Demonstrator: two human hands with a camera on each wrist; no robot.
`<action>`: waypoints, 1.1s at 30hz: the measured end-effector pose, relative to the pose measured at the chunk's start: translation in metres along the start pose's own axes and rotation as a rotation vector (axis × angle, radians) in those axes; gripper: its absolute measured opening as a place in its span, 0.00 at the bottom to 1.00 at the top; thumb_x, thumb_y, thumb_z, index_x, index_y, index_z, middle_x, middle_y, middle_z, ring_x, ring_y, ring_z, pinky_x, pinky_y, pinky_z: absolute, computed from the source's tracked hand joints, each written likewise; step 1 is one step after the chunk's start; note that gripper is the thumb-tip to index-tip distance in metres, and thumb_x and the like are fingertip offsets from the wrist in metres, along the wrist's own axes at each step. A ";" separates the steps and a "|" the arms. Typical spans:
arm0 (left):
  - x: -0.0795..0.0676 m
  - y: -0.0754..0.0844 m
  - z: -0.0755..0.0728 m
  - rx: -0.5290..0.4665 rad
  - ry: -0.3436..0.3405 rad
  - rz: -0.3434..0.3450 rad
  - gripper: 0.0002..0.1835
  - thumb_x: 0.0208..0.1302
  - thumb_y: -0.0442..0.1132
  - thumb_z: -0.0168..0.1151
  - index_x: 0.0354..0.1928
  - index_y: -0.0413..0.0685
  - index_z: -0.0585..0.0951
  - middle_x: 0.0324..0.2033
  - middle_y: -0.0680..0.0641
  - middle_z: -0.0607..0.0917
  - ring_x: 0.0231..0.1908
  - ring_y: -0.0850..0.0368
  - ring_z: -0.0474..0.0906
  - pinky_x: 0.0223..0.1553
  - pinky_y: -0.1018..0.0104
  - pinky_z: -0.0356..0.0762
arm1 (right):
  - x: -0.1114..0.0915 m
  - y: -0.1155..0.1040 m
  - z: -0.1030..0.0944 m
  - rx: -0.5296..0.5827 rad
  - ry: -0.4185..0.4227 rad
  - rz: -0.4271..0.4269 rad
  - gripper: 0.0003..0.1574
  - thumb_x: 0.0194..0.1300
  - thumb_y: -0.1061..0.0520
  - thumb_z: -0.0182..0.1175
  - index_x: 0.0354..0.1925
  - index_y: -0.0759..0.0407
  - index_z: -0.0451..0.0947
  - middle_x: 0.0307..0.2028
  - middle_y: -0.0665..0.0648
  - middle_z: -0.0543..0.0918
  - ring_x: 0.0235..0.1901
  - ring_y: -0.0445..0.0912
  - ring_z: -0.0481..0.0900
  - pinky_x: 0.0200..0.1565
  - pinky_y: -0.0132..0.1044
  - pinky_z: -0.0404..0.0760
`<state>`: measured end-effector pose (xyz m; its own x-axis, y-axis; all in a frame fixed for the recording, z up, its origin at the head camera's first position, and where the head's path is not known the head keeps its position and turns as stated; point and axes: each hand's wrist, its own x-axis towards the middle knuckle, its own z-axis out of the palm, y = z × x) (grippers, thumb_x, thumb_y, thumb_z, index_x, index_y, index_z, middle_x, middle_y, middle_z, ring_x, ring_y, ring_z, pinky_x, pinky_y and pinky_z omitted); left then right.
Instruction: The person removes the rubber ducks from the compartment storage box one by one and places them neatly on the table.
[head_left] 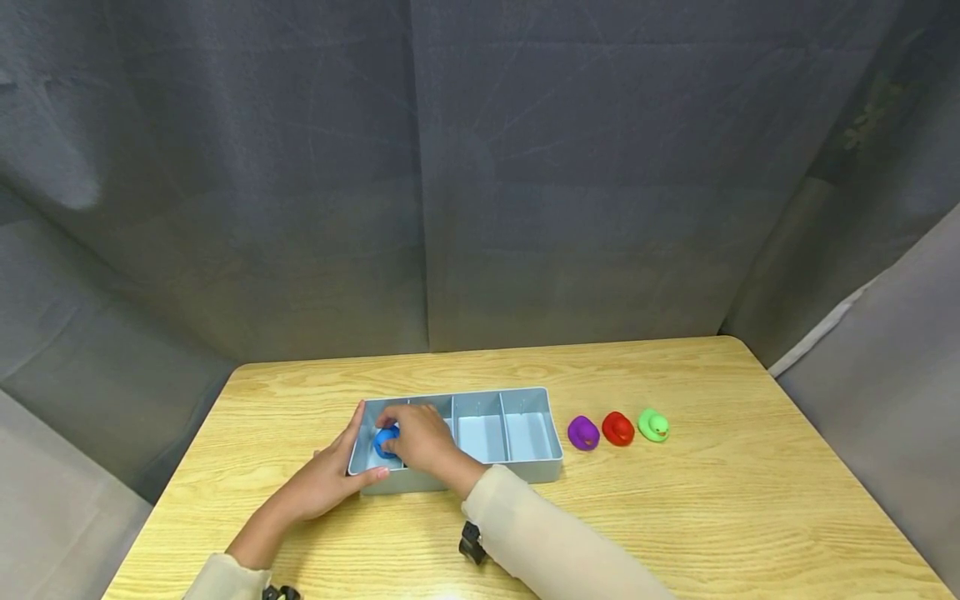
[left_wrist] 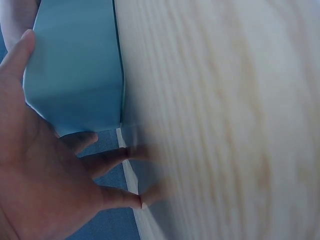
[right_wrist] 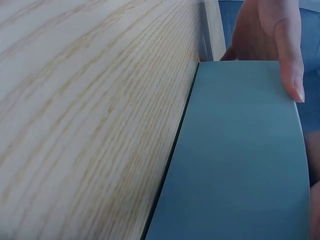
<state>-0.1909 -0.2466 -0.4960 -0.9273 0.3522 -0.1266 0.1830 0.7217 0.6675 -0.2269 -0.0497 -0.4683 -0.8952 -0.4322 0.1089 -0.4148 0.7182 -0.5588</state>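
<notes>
A long grey-blue box [head_left: 531,472] with several compartments in a row lies on the table. My left hand [head_left: 324,483] rests on its left end, with the thumb on the front wall and the index finger along the end wall. In the left wrist view, the other fingers [left_wrist: 120,196] stretch down beside the box toward the tabletop. My right hand [head_left: 422,437] reaches over the front wall and pinches a blue toy duck [head_left: 384,440] in the leftmost compartment. Its fingers partly hide the duck and the neighbouring compartment.
To the right of the box, a purple duck [head_left: 582,432], a red duck [head_left: 618,428] and a green duck [head_left: 654,425] sit in a row. The wooden table [head_left: 720,500] is bordered by grey curtains [head_left: 570,208] at the back and sides.
</notes>
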 end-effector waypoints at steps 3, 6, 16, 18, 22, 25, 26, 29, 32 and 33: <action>0.000 0.000 0.000 -0.002 0.001 0.000 0.59 0.71 0.64 0.61 0.81 0.66 0.25 0.81 0.37 0.44 0.76 0.28 0.51 0.62 0.13 0.33 | 0.001 0.000 0.000 -0.009 0.007 -0.004 0.15 0.62 0.55 0.75 0.47 0.50 0.88 0.46 0.46 0.90 0.51 0.47 0.85 0.59 0.42 0.74; 0.000 0.000 0.000 0.000 0.000 -0.001 0.59 0.71 0.64 0.61 0.81 0.66 0.25 0.81 0.37 0.44 0.76 0.28 0.51 0.62 0.13 0.33 | 0.000 0.000 0.000 -0.005 0.013 -0.010 0.14 0.61 0.56 0.76 0.47 0.50 0.88 0.46 0.46 0.90 0.51 0.46 0.85 0.59 0.42 0.74; 0.000 0.002 -0.001 -0.006 -0.014 -0.007 0.58 0.72 0.63 0.61 0.81 0.67 0.25 0.82 0.37 0.42 0.77 0.29 0.50 0.63 0.14 0.32 | -0.003 0.000 -0.006 0.097 0.008 0.006 0.12 0.64 0.57 0.73 0.47 0.52 0.88 0.48 0.47 0.90 0.52 0.49 0.84 0.55 0.44 0.80; -0.001 0.002 -0.001 -0.005 -0.013 -0.002 0.58 0.72 0.62 0.60 0.81 0.66 0.25 0.82 0.37 0.42 0.76 0.29 0.51 0.63 0.14 0.33 | -0.003 0.000 -0.007 0.141 0.000 0.009 0.12 0.65 0.57 0.73 0.47 0.52 0.87 0.48 0.48 0.90 0.53 0.48 0.84 0.56 0.44 0.80; -0.002 0.002 -0.003 0.000 -0.008 0.006 0.58 0.73 0.61 0.60 0.81 0.64 0.25 0.81 0.36 0.43 0.76 0.28 0.51 0.63 0.14 0.33 | -0.002 0.000 -0.011 0.221 -0.009 0.006 0.11 0.66 0.58 0.71 0.48 0.53 0.87 0.47 0.50 0.89 0.54 0.48 0.84 0.58 0.43 0.79; -0.003 0.003 -0.004 -0.003 -0.007 0.011 0.57 0.73 0.61 0.60 0.81 0.63 0.26 0.81 0.36 0.43 0.76 0.27 0.51 0.62 0.13 0.33 | -0.002 -0.001 -0.015 0.248 -0.011 -0.002 0.12 0.66 0.58 0.71 0.49 0.54 0.87 0.47 0.50 0.89 0.53 0.48 0.84 0.58 0.43 0.80; -0.004 0.004 -0.004 -0.004 -0.008 0.013 0.57 0.73 0.60 0.60 0.82 0.62 0.26 0.81 0.35 0.43 0.76 0.27 0.51 0.62 0.13 0.33 | -0.002 -0.001 -0.016 0.252 -0.011 -0.003 0.12 0.66 0.58 0.71 0.49 0.54 0.87 0.46 0.51 0.89 0.53 0.48 0.84 0.57 0.42 0.80; -0.004 0.005 -0.004 -0.006 -0.010 0.017 0.57 0.74 0.59 0.60 0.82 0.61 0.26 0.81 0.35 0.43 0.76 0.27 0.51 0.62 0.13 0.33 | -0.004 -0.002 -0.019 0.266 -0.009 0.001 0.12 0.66 0.58 0.71 0.49 0.54 0.87 0.46 0.51 0.89 0.53 0.50 0.84 0.56 0.42 0.80; -0.004 0.006 -0.004 -0.004 -0.010 0.020 0.57 0.74 0.59 0.60 0.82 0.61 0.26 0.81 0.35 0.43 0.76 0.27 0.51 0.62 0.13 0.34 | -0.006 -0.004 -0.022 0.283 -0.013 0.017 0.13 0.67 0.58 0.71 0.50 0.55 0.87 0.47 0.52 0.89 0.54 0.51 0.84 0.57 0.44 0.80; -0.004 0.006 -0.004 -0.002 -0.008 0.021 0.57 0.74 0.59 0.60 0.82 0.61 0.26 0.81 0.35 0.43 0.76 0.27 0.51 0.62 0.13 0.34 | -0.006 -0.004 -0.023 0.293 -0.016 0.024 0.13 0.67 0.58 0.70 0.50 0.55 0.86 0.48 0.53 0.89 0.54 0.52 0.84 0.57 0.44 0.80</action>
<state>-0.1872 -0.2463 -0.4887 -0.9205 0.3721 -0.1189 0.2015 0.7130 0.6715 -0.2234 -0.0373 -0.4479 -0.9005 -0.4272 0.0813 -0.3266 0.5410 -0.7750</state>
